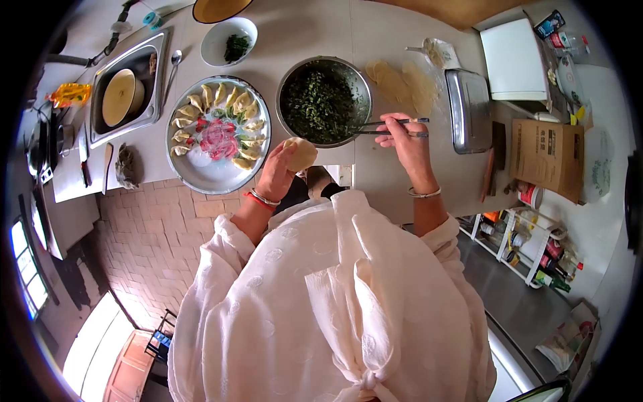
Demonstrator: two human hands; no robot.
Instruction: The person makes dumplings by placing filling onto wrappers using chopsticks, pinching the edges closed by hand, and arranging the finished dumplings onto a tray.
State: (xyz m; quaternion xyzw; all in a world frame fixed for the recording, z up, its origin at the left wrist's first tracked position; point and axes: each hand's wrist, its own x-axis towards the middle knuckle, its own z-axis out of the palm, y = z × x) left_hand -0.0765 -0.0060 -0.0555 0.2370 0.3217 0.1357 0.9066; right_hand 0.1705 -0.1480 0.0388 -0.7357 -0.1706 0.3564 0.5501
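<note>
My left hand (276,173) holds a round dumpling wrapper (303,155) just below the metal bowl. In my right hand (406,143) is a pair of chopsticks (375,127), their tips reaching over the rim into the chopped green filling (320,100). That filling sits in a steel mixing bowl (362,84) on the counter. Left of the bowl, a large plate (221,175) with a pink flower pattern carries several folded dumplings (242,102) around its edge. More dumpling wrappers (388,82) lie flat to the right of the bowl.
A white bowl (209,44) with some greens stands behind the plate. At the left is a sink (155,61) with a basin in it, and a spoon (175,59) beside it. A rectangular metal tin (469,110) and a cardboard box (548,157) are at the right.
</note>
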